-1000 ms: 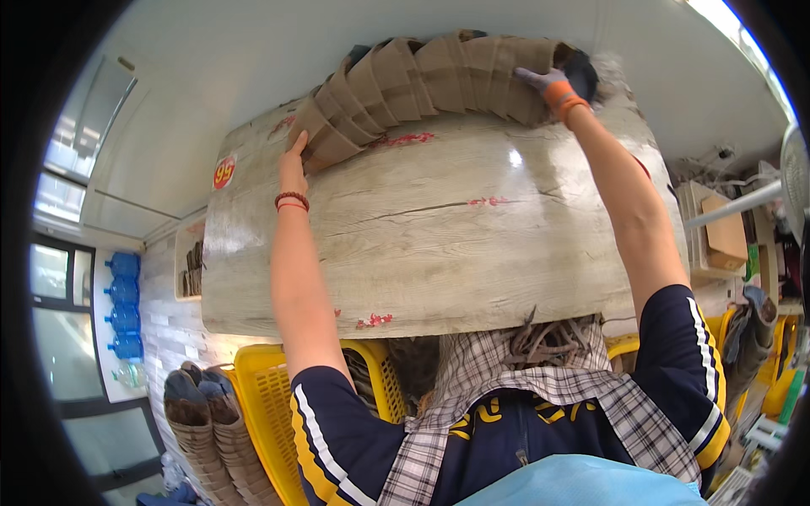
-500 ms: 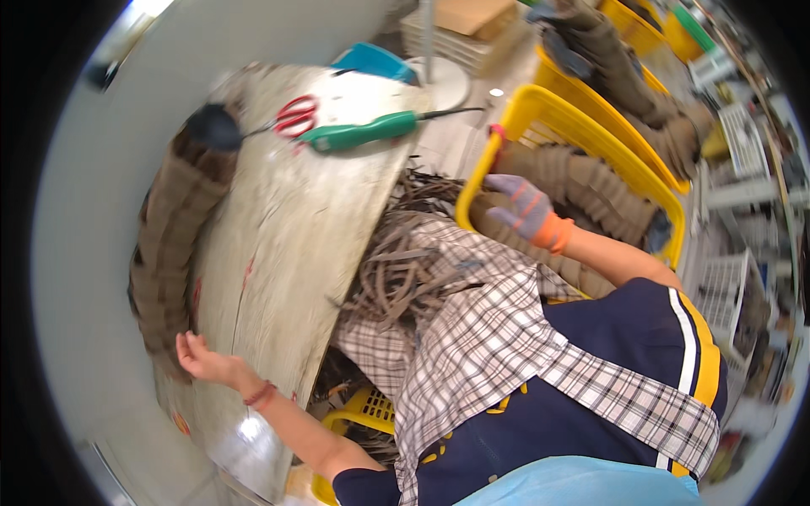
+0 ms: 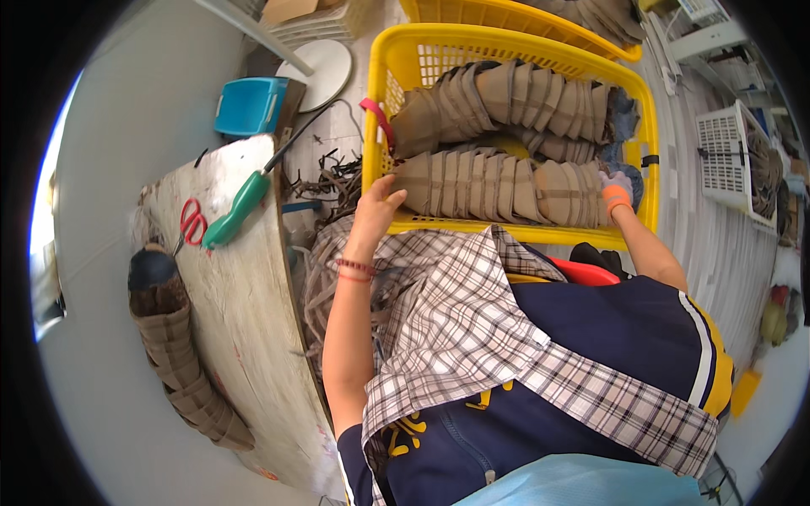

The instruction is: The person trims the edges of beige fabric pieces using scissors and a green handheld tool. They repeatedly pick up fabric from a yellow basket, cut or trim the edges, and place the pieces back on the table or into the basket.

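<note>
Brown, cuff-like fabric pieces nested one into another form long stacks inside a yellow basket [image 3: 515,38]. My bare left hand [image 3: 375,215] has its fingers curled at the left end of the near stack [image 3: 498,187], by the basket's rim. At that stack's right end, my right hand [image 3: 619,191], in a grey and orange glove, closes on the last pieces; part of its fingers is hidden. Behind it in the basket, a second stack [image 3: 523,97] curves round. Dark blue material [image 3: 624,114] shows at the right ends.
On the worn table [image 3: 245,337] at left lie another brown stack [image 3: 181,363], red-handled scissors [image 3: 193,222] and a green-handled tool [image 3: 239,209] with a cord. Beyond are a blue bin [image 3: 251,107] and a white round stand base [image 3: 325,72]. Loose brown strips [image 3: 325,295] hang over my apron.
My left hand has gone from the stack on the table to the near stack in the basket. My right hand has moved to that stack's right end. The view has turned right.
</note>
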Motion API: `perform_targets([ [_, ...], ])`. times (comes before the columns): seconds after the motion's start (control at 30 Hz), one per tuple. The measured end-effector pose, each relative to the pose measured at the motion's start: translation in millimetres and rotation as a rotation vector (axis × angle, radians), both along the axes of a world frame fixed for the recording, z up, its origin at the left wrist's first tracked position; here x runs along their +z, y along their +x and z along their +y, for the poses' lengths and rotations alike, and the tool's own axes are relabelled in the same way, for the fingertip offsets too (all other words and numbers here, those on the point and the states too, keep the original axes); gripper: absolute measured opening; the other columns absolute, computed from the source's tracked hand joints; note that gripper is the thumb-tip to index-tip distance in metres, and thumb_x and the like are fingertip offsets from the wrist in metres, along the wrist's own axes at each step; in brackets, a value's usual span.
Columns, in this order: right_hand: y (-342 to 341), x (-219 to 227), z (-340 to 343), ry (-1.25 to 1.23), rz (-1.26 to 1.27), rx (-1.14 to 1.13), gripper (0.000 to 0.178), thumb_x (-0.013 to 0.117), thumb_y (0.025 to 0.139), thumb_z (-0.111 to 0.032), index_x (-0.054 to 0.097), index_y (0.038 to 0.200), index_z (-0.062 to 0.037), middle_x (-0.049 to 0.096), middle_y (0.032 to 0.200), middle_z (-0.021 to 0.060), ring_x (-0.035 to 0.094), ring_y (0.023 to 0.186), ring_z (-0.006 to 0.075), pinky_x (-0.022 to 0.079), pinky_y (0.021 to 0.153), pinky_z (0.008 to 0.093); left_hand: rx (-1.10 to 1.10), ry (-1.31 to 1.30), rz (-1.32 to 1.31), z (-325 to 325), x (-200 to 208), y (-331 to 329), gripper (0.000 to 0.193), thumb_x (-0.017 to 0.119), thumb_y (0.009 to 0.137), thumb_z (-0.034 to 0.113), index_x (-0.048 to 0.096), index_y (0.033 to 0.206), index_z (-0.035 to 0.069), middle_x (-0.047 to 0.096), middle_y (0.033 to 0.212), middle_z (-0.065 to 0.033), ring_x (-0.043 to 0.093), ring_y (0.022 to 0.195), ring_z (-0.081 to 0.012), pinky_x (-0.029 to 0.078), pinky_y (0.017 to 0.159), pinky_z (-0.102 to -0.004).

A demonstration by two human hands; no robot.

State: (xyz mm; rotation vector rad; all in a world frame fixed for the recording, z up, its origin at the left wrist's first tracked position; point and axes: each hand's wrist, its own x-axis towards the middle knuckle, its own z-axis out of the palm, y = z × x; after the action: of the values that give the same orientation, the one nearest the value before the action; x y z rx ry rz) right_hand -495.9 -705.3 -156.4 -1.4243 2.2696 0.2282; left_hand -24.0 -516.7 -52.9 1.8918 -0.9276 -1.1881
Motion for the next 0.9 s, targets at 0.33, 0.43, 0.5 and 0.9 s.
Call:
perform_targets([
  [0.33,-111,-69,12,0.241,-0.170,-0.317,0.062,0.053,0.084,-0.059,0.063,0.108,-0.0020,0.063,0.109,0.0129,0.058,0.087,0.0257,0.045,0.076,0.0400,0.026,0.335,-0.125,-28,-97,22,0.070,0.065,0.083,0.024,0.032,0.136,-0.007,0.041,0.137,-0.0225,0.042,0.126,-0.0306,0.034,0.103,-0.0341],
  [0.43,-79,-60,6,0.245,-0.255,-0.416,0.062,0.059,0.082,-0.054,0.056,0.122,-0.0069,0.056,0.121,0.0103,0.051,0.085,0.0216,0.044,0.072,0.0381,-0.055,0.285,-0.392,-28,-94,4,0.068,0.065,0.081,0.026,0.036,0.134,-0.005,0.044,0.134,-0.0240,0.043,0.124,-0.0337,0.035,0.102,-0.0361],
  [0.5,-42,-31,5,0.347,-0.207,-0.427,0.069,0.063,0.081,-0.050,0.047,0.131,-0.0048,0.046,0.134,0.0095,0.048,0.108,0.0238,0.044,0.084,0.0372,-0.091,0.284,-0.510,-27,-74,-4,0.065,0.066,0.080,0.025,0.040,0.132,-0.004,0.047,0.131,-0.0242,0.044,0.123,-0.0360,0.036,0.102,-0.0375],
  [0.9,6,25,23,0.664,-0.937,-0.258,0.050,0.042,0.093,-0.014,0.029,0.141,-0.0053,0.021,0.149,0.0098,0.025,0.135,0.0166,0.027,0.109,0.0336,-0.020,0.170,-0.652,-8,-83,-26,0.054,0.063,0.079,0.016,0.044,0.126,-0.002,0.040,0.133,-0.0228,0.041,0.123,-0.0383,0.036,0.101,-0.0409],
])
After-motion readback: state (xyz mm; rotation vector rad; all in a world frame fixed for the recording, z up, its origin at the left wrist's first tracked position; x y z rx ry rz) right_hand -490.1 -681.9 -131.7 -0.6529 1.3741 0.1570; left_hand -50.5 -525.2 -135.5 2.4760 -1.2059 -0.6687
